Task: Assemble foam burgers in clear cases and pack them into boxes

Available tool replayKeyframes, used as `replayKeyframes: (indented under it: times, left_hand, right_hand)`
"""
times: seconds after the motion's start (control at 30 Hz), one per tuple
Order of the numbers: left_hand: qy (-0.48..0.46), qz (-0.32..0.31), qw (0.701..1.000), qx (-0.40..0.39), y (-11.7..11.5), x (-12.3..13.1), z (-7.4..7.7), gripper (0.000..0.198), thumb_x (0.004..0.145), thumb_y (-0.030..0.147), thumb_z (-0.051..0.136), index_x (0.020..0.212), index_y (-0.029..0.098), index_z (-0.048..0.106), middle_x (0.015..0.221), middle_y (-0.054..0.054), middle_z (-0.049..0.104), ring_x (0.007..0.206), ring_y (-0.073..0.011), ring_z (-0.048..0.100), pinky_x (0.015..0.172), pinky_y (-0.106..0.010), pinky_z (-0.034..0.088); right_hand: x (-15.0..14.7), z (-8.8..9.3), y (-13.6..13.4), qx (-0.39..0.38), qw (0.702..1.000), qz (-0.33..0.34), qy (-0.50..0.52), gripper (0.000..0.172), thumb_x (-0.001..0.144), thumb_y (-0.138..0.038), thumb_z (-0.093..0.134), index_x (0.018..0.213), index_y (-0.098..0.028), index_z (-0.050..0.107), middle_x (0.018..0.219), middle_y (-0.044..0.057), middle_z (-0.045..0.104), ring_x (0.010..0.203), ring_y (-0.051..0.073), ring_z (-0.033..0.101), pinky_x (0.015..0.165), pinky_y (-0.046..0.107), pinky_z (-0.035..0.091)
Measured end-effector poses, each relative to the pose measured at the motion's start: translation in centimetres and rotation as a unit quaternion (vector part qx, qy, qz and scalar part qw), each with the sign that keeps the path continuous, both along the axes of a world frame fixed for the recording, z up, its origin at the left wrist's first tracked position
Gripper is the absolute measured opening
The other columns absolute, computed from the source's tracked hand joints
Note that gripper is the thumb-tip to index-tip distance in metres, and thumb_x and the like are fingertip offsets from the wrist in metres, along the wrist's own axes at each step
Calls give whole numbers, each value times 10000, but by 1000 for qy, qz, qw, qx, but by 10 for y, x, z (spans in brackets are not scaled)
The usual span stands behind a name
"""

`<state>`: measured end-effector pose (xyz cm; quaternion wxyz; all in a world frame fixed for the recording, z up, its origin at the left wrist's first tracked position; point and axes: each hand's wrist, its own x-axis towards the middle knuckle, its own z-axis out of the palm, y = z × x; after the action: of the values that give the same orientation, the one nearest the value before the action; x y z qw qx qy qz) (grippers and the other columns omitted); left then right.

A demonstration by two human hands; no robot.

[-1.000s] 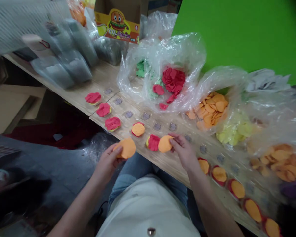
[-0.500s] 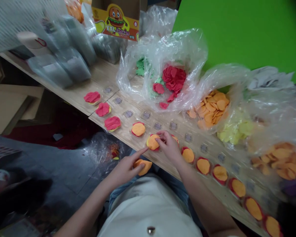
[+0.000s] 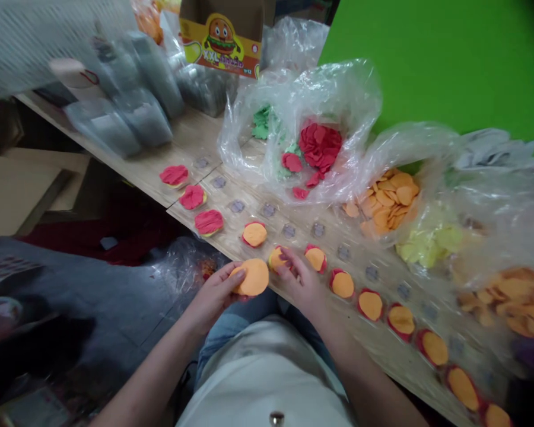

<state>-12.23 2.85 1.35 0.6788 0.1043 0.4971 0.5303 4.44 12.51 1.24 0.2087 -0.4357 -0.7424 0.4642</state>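
Observation:
My left hand (image 3: 222,289) is closed around several orange foam discs (image 3: 254,276), held flat above my lap at the table's edge. My right hand (image 3: 303,279) is over the table edge, fingers bent and apart. Its fingertips are at a small stack (image 3: 276,258) topped with an orange disc, partly covered by the hand; whether they touch it I cannot tell. On the left of that stack lies another orange-topped stack (image 3: 254,235) with red beneath. To the right, an orange-and-red stack (image 3: 315,259) begins a row along the edge.
Several red-topped stacks (image 3: 209,222) lie further left. Small clear pieces (image 3: 269,210) form a row behind. Plastic bags hold red pieces (image 3: 320,145), orange discs (image 3: 389,198) and yellow pieces (image 3: 429,243). A burger-printed box (image 3: 222,44) and a green panel (image 3: 436,65) stand behind.
My left hand has lifted and turned, so the orange discs now lie flat in view. My right hand has drawn back slightly toward me from the stack.

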Motion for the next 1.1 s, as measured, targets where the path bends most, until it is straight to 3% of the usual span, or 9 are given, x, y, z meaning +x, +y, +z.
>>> replayKeyframes:
  times: [0.1,0.17,0.33,0.5,0.6,0.73,0.83,0.97,1.1]
  left_hand:
    - [-7,23,1000,4,1,-5,8,308,767,379,599,977,155,580,770,-49,629,605,-110,573,539,-189,455]
    - [12,59,998,-10,-1,-13,9,334,751,390,616,994,164,574,808,-52,642,621,-116,596,556,-198,465]
    - [78,168,982,-43,-20,-51,-7,410,706,379,664,1043,171,562,934,-62,639,664,-110,610,625,-217,490]
    - [137,227,964,-22,-33,-76,-21,394,733,362,635,1070,183,539,870,-16,616,703,-115,613,666,-230,503]
    - [126,250,960,-10,-34,-80,-24,389,737,315,638,1086,179,535,871,-12,606,774,-124,622,723,-232,506]
    - [70,274,959,-15,-34,-88,-21,412,733,247,651,1113,181,508,955,-52,629,864,-146,629,774,-254,513]
    - [25,263,965,-9,-34,-96,-11,328,757,242,631,1064,179,536,1080,-84,613,907,-158,623,785,-272,524]
    - [-28,234,972,5,-27,-99,4,282,791,246,588,1056,153,566,1082,-107,620,922,-181,625,812,-302,520]
    - [34,234,972,-3,-17,-96,11,340,773,306,608,1072,147,579,960,-87,659,716,-130,634,673,-246,531]
  right_hand:
    - [-27,2,-2,-236,966,44,90,332,792,-446,535,1013,-206,599,831,14,630,677,138,565,553,248,448]
    - [-47,2,4,-269,957,31,103,294,776,-441,553,927,-194,601,759,-10,615,607,115,536,479,213,394]
    - [-119,5,33,-1,993,90,74,161,807,-304,534,899,-198,612,835,12,621,757,145,564,655,256,448]
    - [-178,-6,38,329,916,224,-55,194,859,-162,449,982,-178,599,970,85,605,950,210,516,832,335,421]
    - [-176,-22,29,402,861,287,-118,248,882,-167,405,1062,-158,575,1026,113,599,995,235,498,854,368,417]
    - [-146,-27,14,420,862,262,-106,370,870,-141,395,1232,-141,475,1265,122,490,1229,276,347,1003,454,306]
    - [-129,-17,1,346,913,209,-44,411,844,-120,400,1246,-165,472,1256,109,495,1228,251,359,1012,444,314]
    - [-139,-3,-12,53,987,145,50,350,845,-288,476,1179,-192,521,1053,84,583,932,189,548,745,318,493]
    - [-161,0,-11,-262,953,113,105,323,768,-424,569,980,-183,598,869,31,611,688,135,553,499,223,448]
